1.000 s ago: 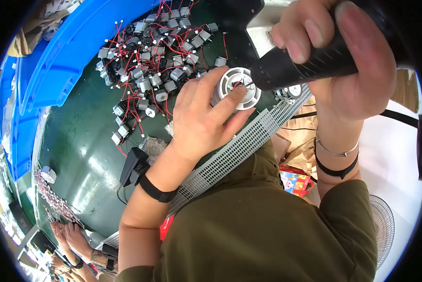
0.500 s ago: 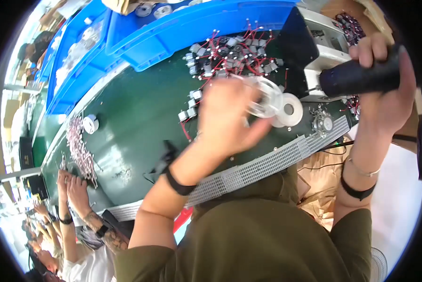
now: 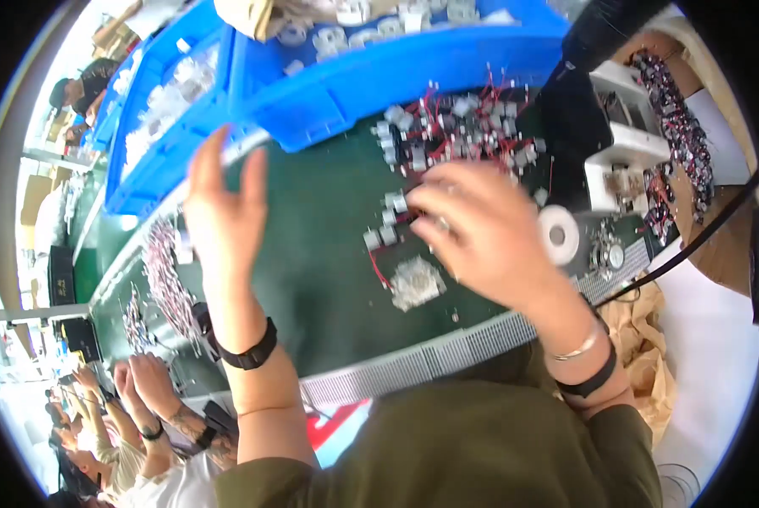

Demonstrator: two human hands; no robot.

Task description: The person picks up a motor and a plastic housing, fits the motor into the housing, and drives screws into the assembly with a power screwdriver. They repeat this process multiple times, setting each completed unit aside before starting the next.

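Observation:
My left hand [image 3: 227, 207] is raised over the left of the green bench [image 3: 312, 296], below the blue bin, its thumb and fingers apart and nothing visible in it. My right hand [image 3: 494, 233] reaches in just below a heap of small motors [image 3: 460, 127] with red wires. Its fingers are slightly bent and apart, blurred, with nothing seen between them. A few single motors [image 3: 388, 233] lie beside its fingertips. Under that hand sits a clear bag of small parts [image 3: 416, 284]. A white ring-shaped part [image 3: 559, 235] lies to the right of the hand.
Blue bins [image 3: 312, 110] of white plastic parts line the back. A black cylindrical power tool [image 3: 608, 34] is at upper right, above a white and black fixture [image 3: 612, 169]. Wire bundles [image 3: 170, 275] lie at left, near a co-worker's hands [image 3: 147, 381]. A perforated grey strip [image 3: 447, 351] edges the bench.
My right hand has let go of the black power tool and moved left to the motors. My left hand has moved left, away from the clear round part. The clear bag has come into sight.

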